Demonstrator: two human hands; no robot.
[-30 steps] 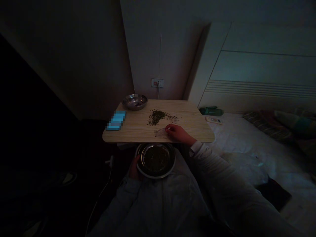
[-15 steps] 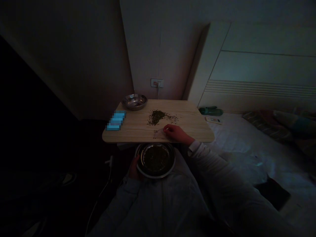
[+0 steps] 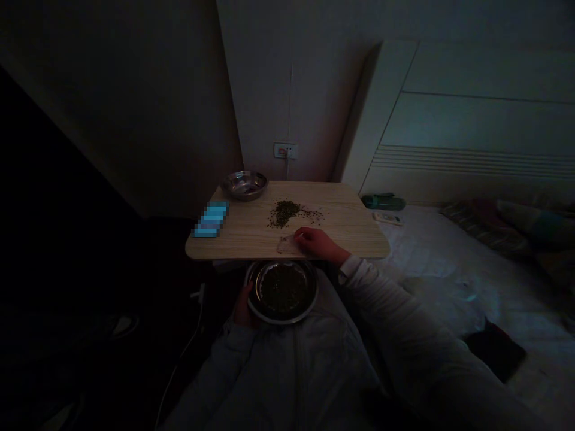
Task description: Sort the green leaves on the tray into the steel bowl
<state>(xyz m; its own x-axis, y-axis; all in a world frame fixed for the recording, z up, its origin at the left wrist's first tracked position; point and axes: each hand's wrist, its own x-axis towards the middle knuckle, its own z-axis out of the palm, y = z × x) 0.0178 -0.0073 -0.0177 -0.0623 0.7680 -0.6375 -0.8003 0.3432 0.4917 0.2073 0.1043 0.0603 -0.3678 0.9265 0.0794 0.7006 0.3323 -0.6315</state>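
Observation:
My left hand (image 3: pixel 244 306) grips the left rim of a metal bowl (image 3: pixel 309 304) on my lap, just below the table's front edge. Dark green beans or grains (image 3: pixel 282 287) lie in the bowl. Over the front of the wooden table (image 3: pixel 345 206), my right hand (image 3: pixel 312 240) is closed on a thin, see-through piece (image 3: pixel 286 243), seemingly plastic, that lies against the tabletop. A few loose grains sit along its left edge. Beyond that hand is a pile of small green beans or grains (image 3: pixel 285 211), with strays scattered to its right.
At the table's back left stands another metal bowl (image 3: pixel 245 185). A blurred-out blue-screened device (image 3: pixel 211 219) lies at the left edge. To the right, the bed holds a green bottle (image 3: pixel 384 202), a remote-like white object (image 3: pixel 387 218) and a dark item (image 3: pixel 494 352). A white cable (image 3: pixel 179 356) hangs at left.
My right hand and the clear piece have shifted slightly left along the table, with the few grains beside it. My left hand still holds the bowl.

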